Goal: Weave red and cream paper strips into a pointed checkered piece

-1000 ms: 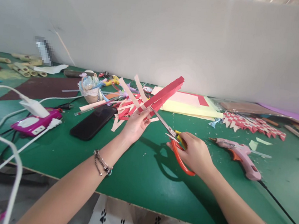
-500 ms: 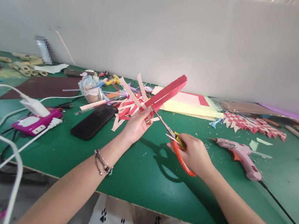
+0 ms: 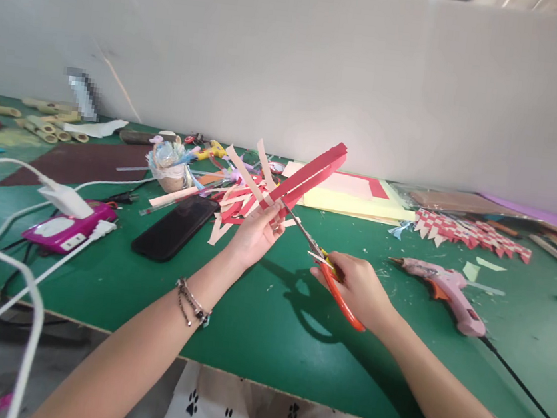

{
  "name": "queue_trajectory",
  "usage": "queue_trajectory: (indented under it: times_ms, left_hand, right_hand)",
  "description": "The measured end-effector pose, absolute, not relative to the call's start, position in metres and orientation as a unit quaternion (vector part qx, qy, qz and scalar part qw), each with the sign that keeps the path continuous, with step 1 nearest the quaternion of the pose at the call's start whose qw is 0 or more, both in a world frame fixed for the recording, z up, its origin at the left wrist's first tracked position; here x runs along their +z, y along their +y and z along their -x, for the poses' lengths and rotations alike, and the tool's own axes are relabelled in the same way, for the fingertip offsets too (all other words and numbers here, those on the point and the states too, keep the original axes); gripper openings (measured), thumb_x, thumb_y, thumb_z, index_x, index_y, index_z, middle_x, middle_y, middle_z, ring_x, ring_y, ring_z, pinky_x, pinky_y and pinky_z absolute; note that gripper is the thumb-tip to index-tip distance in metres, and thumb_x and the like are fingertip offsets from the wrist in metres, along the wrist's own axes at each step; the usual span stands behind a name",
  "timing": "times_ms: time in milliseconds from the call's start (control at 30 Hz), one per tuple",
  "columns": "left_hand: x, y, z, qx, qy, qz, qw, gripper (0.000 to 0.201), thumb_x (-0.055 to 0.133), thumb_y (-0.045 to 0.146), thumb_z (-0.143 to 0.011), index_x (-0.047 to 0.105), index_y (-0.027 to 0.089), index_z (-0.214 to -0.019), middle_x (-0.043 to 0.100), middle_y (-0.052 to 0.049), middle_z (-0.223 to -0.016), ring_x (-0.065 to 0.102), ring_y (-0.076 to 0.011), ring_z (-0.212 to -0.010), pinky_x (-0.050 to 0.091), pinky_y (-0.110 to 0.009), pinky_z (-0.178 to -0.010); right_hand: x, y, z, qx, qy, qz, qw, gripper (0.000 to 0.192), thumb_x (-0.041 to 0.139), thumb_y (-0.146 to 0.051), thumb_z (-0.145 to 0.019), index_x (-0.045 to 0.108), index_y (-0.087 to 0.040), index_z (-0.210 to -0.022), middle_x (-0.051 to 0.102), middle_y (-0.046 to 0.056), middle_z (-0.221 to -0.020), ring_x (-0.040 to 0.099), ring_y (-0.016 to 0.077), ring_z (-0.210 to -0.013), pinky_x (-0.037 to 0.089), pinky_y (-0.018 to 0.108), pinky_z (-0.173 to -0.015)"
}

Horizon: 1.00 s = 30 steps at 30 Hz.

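Note:
My left hand (image 3: 256,233) is closed on red paper strips (image 3: 316,170), which rise up to the right from its fingertips. Two pale pink strips (image 3: 245,175) stick up on the far side of the same hand; whether it grips them too I cannot tell. In my right hand (image 3: 357,288) are scissors (image 3: 343,303) with orange and yellow handles. Their blades point up-left and meet the red paper close to my left fingertips. A heap of red and pale pink strips (image 3: 231,210) lies on the table behind my left hand.
A black phone (image 3: 174,227) and a purple power strip (image 3: 69,225) with white cables lie left on the green table (image 3: 263,341). To the right rest a pink glue gun (image 3: 450,289) and a woven red-and-white paper piece (image 3: 471,236). Paper sheets (image 3: 354,204) lie behind.
Both hands keep nearly the same place. The red strips' upper end has dipped very slightly, and the scissors' handles look a little closer together.

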State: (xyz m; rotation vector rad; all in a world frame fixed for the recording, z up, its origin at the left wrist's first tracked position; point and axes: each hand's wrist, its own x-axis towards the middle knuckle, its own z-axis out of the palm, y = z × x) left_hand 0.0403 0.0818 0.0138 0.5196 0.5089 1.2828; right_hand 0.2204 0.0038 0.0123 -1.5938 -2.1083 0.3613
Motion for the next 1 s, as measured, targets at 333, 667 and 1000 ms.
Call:
queue_trajectory:
  times_ms: [333, 667, 1000]
  left_hand:
    - [0.0177, 0.079, -0.0411, 0.586, 0.258, -0.233, 0.732, 0.011, 0.071, 0.012, -0.069, 0.062, 0.017, -0.071, 0.062, 0.005, -0.063, 0.057, -0.0046, -0.053, 0.042, -0.016, -0.051]
    - [0.0175, 0.08, -0.0405, 0.598, 0.258, -0.229, 0.723, 0.013, 0.073, 0.011, -0.065, 0.061, 0.016, -0.069, 0.061, 0.005, -0.061, 0.056, -0.0042, -0.053, 0.041, -0.015, -0.051]
    - [0.0195, 0.0851, -0.0359, 0.632, 0.292, -0.215, 0.685, 0.014, 0.073, 0.016, -0.063, 0.062, 0.018, -0.07, 0.061, 0.005, -0.068, 0.055, -0.0038, -0.056, 0.04, -0.016, -0.051]
  right_hand:
    - [0.0124, 0.0047, -0.2198, 0.144, -0.768, 0.574, 0.244, 0.044, 0.041, -0.055, -0.081, 0.029, -0.022, -0.056, 0.044, -0.003, -0.053, 0.032, 0.01, -0.047, 0.025, 0.022, -0.048]
    - [0.0111, 0.0063, -0.2211, 0.149, -0.773, 0.573, 0.229, 0.039, 0.044, -0.052, -0.08, 0.027, -0.023, -0.062, 0.043, -0.003, -0.058, 0.034, 0.0107, -0.049, 0.026, 0.022, -0.049]
    - [0.0149, 0.0061, -0.2229, 0.184, -0.735, 0.593, 0.274, 0.038, 0.038, -0.055, -0.081, 0.027, -0.023, -0.064, 0.044, -0.003, -0.061, 0.037, 0.0113, -0.052, 0.03, 0.023, -0.05]
